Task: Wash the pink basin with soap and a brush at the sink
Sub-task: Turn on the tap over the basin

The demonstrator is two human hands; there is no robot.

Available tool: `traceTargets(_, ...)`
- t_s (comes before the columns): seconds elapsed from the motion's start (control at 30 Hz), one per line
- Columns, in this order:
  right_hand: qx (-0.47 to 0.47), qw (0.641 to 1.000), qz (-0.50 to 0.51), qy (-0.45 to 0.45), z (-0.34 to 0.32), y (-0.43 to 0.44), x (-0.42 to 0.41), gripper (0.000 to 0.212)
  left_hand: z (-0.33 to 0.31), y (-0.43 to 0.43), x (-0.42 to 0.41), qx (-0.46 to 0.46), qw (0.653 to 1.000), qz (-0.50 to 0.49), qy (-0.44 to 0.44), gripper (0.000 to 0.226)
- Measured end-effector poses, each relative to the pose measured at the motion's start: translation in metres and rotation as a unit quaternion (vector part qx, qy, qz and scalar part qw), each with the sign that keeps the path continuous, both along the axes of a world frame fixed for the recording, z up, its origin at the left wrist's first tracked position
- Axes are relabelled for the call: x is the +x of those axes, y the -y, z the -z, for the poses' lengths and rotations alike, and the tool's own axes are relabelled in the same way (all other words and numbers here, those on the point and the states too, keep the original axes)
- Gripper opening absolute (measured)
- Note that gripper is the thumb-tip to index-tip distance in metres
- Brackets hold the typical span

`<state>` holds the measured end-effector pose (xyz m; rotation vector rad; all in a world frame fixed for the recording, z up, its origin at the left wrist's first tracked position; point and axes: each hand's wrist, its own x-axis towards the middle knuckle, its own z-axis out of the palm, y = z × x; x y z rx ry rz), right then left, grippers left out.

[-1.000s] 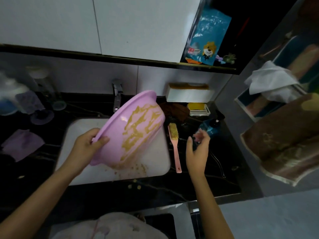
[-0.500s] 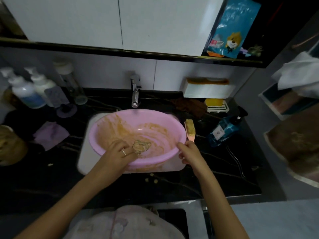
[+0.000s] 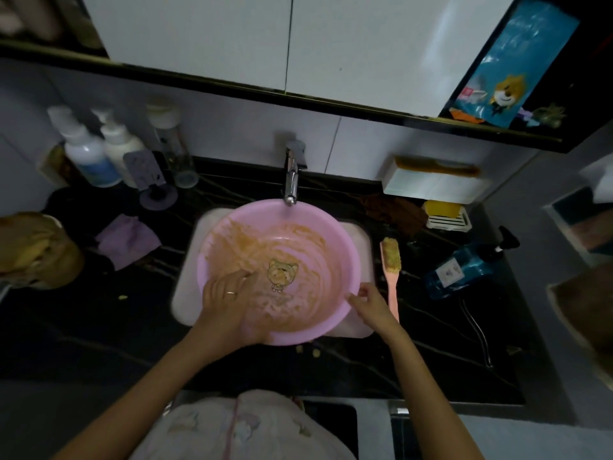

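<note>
The pink basin (image 3: 318, 220) rests upright in the white sink (image 3: 185, 293) under the faucet (image 3: 292, 180). Its inside is smeared with yellow-brown residue around a bear print on the bottom. My left hand (image 3: 225, 293) lies inside the basin at the near left, fingers spread on the smeared wall and holding nothing. My right hand (image 3: 368, 302) pinches the basin's near right rim. A pink-handled brush (image 3: 391, 270) lies on the counter right of the sink. Further right, a blue soap pump bottle (image 3: 464, 270) lies on its side.
White bottles (image 3: 86, 151) and a purple cloth (image 3: 126, 240) are on the black counter at the left. A yellow soap bar on a rack (image 3: 444, 214) and a white box (image 3: 431, 184) stand behind the brush. A few crumbs lie on the counter's front strip (image 3: 308, 350).
The basin went from tilted up on edge in my left hand to lying flat in the sink. My left hand moved inside it; my right hand came from the counter to the rim.
</note>
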<state>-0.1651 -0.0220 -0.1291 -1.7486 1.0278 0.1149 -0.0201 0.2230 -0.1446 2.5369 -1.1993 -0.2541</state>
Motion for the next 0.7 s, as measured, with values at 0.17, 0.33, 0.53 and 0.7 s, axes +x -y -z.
traceTargets(0.17,-0.255,0.965,0.053,0.038,-0.015,0.011,0.048,0.054,-0.003,-0.033,0.036,-0.136,0.954,-0.232,-0.130,0.089)
traceTargets(0.33,-0.301,0.940,-0.102,0.125,-0.060,0.017,0.157,0.060,0.011,-0.040,0.060,-0.175,0.903,-0.291,-0.262,0.070)
traceTargets(0.53,-0.420,0.889,-0.183,-0.005,-0.078,0.014,0.246,0.053,0.001,-0.032,0.057,-0.232,0.876,-0.286,-0.312,0.058)
traceTargets(0.7,-0.443,0.883,-0.155,0.021,-0.084,0.023,0.259,0.038,0.004,-0.034,0.063,-0.202,0.882,-0.272,-0.327,0.058)
